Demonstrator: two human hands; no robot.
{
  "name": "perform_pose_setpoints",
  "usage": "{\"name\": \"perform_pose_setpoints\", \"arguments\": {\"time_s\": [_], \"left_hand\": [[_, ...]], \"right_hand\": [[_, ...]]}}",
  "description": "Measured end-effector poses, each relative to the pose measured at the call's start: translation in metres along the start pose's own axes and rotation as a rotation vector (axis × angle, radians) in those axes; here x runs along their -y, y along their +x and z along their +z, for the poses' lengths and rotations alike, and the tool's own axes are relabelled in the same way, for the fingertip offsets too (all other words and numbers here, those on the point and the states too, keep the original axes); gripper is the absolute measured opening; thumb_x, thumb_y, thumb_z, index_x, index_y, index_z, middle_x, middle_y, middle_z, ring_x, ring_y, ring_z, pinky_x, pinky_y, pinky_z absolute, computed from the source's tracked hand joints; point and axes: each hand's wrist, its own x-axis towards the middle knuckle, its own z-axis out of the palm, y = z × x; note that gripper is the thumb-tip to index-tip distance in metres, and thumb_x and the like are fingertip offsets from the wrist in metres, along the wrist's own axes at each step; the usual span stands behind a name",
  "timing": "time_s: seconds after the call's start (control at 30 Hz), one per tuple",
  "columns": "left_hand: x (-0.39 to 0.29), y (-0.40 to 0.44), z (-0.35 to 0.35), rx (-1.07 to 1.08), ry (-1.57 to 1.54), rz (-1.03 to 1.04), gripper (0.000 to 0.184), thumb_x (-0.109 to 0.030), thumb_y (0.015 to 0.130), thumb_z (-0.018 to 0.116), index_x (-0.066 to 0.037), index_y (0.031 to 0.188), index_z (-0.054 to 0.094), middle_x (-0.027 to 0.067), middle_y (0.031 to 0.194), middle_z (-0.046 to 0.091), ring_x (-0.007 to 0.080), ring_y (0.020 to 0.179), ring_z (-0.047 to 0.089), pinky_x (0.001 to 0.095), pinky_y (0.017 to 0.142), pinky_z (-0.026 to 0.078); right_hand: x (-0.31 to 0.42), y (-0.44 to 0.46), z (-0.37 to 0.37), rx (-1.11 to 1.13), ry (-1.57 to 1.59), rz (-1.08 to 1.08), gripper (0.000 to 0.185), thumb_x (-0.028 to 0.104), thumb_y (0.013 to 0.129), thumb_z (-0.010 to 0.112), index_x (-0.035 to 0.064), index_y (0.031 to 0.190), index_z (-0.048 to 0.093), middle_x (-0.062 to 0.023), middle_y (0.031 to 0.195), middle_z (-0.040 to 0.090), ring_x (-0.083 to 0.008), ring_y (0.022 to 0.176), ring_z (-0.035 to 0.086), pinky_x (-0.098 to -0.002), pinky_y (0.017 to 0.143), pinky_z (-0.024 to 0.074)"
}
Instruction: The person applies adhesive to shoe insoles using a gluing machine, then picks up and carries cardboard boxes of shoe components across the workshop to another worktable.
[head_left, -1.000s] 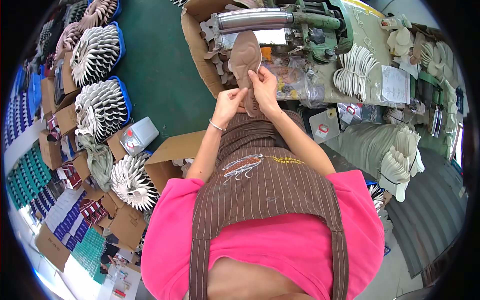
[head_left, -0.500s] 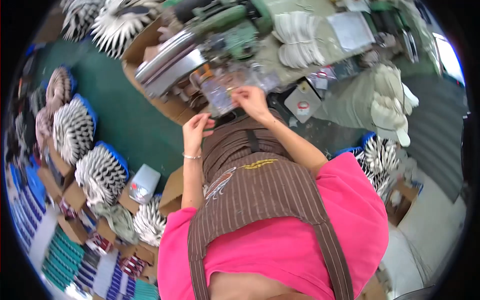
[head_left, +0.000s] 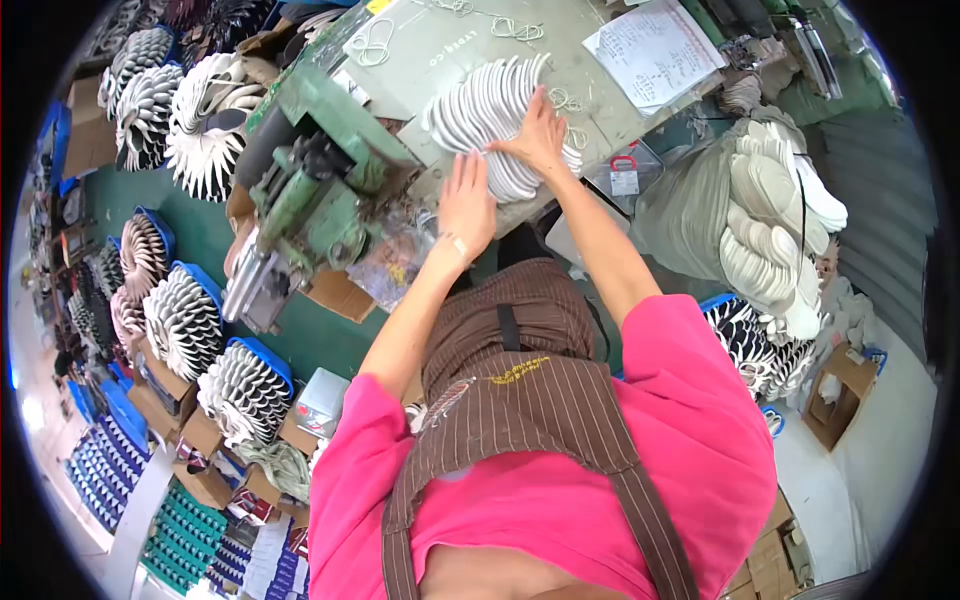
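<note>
A row of white insoles [head_left: 484, 110] lies fanned on the worktable [head_left: 612, 120]. My left hand [head_left: 467, 203] rests at the near left edge of the row, its fingers stretched out. Across the right part of the row lies my right hand [head_left: 540, 138], thumb and fingers spread, touching the insoles. Neither hand is closed around anything that shows. The green machine [head_left: 335, 165] with metal rollers stands left of my left hand.
A written sheet [head_left: 655, 55] lies at the table's back right, with loops of string [head_left: 515, 28] near the far edge. A large wrapped bundle of insoles [head_left: 750, 215] is at the right. Blue baskets of insoles [head_left: 245, 390] stand on the left.
The view has turned right, toward the white insoles. The brown insole held a second ago is out of my hands, which have moved from beside the machine onto the white row.
</note>
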Motion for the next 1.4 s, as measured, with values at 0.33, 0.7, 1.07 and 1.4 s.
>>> {"name": "perform_pose_setpoints", "arguments": {"time_s": [0.33,0.7,1.07,1.4], "left_hand": [[0.005,0.053,0.068,0.005,0.217,-0.204,0.080,-0.041,0.081,0.061,-0.010,0.144,0.023,0.0050,0.152,0.017,0.0276,0.141,0.011,0.0576,0.108,0.014],[0.005,0.039,0.075,-0.041,0.111,-0.403,0.051,-0.030,0.077,0.067,-0.028,0.126,0.052,0.0062,0.152,0.014,0.0456,0.137,0.009,0.0676,0.101,0.021],[0.003,0.040,0.069,-0.067,0.042,-0.402,0.036,-0.037,0.078,0.065,-0.026,0.113,0.062,0.0034,0.153,0.015,0.0456,0.137,0.006,0.0679,0.102,0.016],[-0.016,0.055,0.012,-0.331,-0.637,-0.303,0.067,-0.039,0.088,0.056,-0.004,0.140,0.032,0.0182,0.144,0.032,0.0349,0.138,0.018,0.0484,0.110,0.017]], "right_hand": [[-0.008,0.011,-0.011,-0.024,0.119,-0.004,0.125,0.054,0.055,0.077,-0.0048,0.141,0.009,-0.0261,0.124,0.046,-0.0372,0.118,0.043,-0.0561,0.108,0.0123],[0.021,0.021,-0.004,0.038,0.120,-0.037,0.132,0.053,0.053,0.079,-0.0098,0.140,0.003,-0.0314,0.139,0.025,-0.0408,0.130,0.029,-0.0593,0.108,0.0040],[0.020,0.065,-0.019,-0.380,0.693,0.229,0.109,0.037,0.064,0.078,-0.0079,0.139,0.012,-0.0225,0.132,0.041,-0.0294,0.124,0.040,-0.0425,0.109,0.0217],[-0.017,0.068,-0.176,0.295,2.026,0.264,0.062,0.034,0.074,0.057,0.0016,0.126,0.046,-0.0122,0.118,0.056,-0.0273,0.105,0.056,-0.0385,0.093,0.0455]]}}
